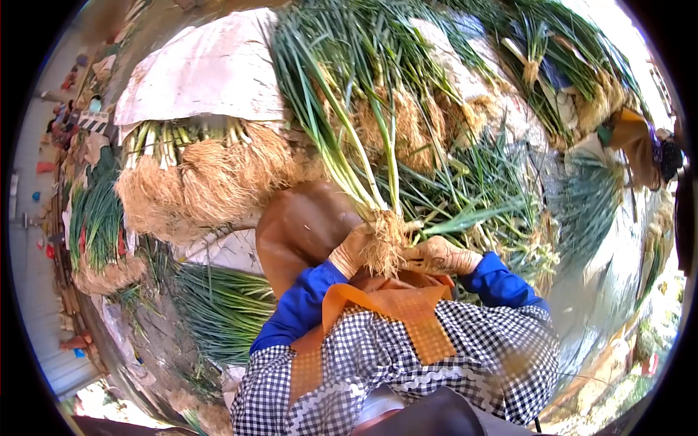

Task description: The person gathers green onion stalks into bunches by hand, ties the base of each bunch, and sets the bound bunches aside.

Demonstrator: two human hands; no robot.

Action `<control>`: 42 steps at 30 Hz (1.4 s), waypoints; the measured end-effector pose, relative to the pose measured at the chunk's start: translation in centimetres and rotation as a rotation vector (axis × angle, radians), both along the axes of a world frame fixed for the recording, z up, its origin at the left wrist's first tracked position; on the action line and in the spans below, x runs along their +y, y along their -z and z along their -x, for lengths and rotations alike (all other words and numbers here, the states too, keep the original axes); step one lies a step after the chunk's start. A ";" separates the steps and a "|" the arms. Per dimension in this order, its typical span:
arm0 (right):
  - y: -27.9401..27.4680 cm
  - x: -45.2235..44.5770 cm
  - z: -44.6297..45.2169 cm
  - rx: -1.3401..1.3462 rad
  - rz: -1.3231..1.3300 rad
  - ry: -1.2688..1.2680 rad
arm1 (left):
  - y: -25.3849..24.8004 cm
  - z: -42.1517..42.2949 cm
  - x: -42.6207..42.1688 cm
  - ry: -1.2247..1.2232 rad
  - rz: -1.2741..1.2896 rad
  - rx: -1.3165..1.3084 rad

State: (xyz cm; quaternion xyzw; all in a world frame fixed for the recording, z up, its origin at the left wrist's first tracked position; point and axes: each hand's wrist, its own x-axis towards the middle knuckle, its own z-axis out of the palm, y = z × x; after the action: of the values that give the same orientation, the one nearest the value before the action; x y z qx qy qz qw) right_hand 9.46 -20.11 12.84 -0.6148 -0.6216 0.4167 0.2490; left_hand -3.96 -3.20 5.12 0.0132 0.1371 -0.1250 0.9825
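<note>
Both hands are close together in front of the chest. My left hand (352,251) is closed round the root end of a few green onions (385,182), whose white stems and green leaves point away and up. Tan, tangled roots (387,243) hang between the hands and hide part of the fingers. Just right of the roots, my right hand (442,256) has its fingers pressed together at the base of a stem; a green leaf (472,218) extends to the right above it. What exactly the right fingers pinch is too small to tell.
Onion bundles with tan roots (211,174) lie at the upper left under a pale sheet (203,69). More leafy onions (356,51) lie ahead, loose ones (494,189) to the right. A green bundle (218,309) is at the lower left. Another person (636,145) is at the far right.
</note>
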 end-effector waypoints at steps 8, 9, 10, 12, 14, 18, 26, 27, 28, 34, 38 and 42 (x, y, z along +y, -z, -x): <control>0.3 -4.9 -13.5 -0.327 -0.350 0.979 | 1.2 0.4 -0.1 -0.241 -0.077 0.103; -2.5 -3.4 -16.7 -0.512 -0.540 0.983 | -1.2 -0.4 -0.3 -0.239 -0.085 0.053; -5.2 -1.0 -19.4 -0.643 -0.819 0.934 | -0.6 -0.6 -0.5 -0.253 -0.095 0.056; -10.6 3.7 -22.6 -0.614 -0.954 0.952 | -1.9 -0.6 -0.6 -0.275 -0.113 0.009; -17.4 9.5 -18.7 0.118 -0.853 0.912 | 2.2 -0.1 -0.4 -0.291 -0.024 -0.009; -14.1 13.4 -11.2 0.726 -0.825 -0.001 | 0.3 -0.3 -0.2 -0.372 0.164 -0.177; -1.9 4.2 -5.5 0.086 -0.068 0.434 | -1.5 -0.4 -0.9 -0.439 -0.098 0.012; -2.6 3.8 -4.6 0.125 -0.026 0.429 | -1.2 -0.9 -1.1 -0.436 -0.145 0.080; -3.5 3.8 -3.6 0.161 0.012 0.421 | -0.9 -1.6 -1.2 -0.436 -0.052 0.058; -0.6 2.6 -1.4 0.296 0.038 0.377 | -0.6 -3.2 -1.6 -0.385 -0.030 -0.002; 1.3 1.4 -1.1 0.576 0.032 0.408 | 0.5 -3.0 -1.8 -0.452 0.017 -0.119; -0.1 -0.8 -1.5 0.770 0.193 0.391 | 0.7 -2.8 -1.8 -0.441 0.068 -0.013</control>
State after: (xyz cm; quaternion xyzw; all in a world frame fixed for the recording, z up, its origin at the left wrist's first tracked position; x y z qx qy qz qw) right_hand 10.95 -20.95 12.96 -0.5412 -0.3139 0.6165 0.4781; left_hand -1.18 -5.01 4.39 -0.0494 0.1258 0.0884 0.9869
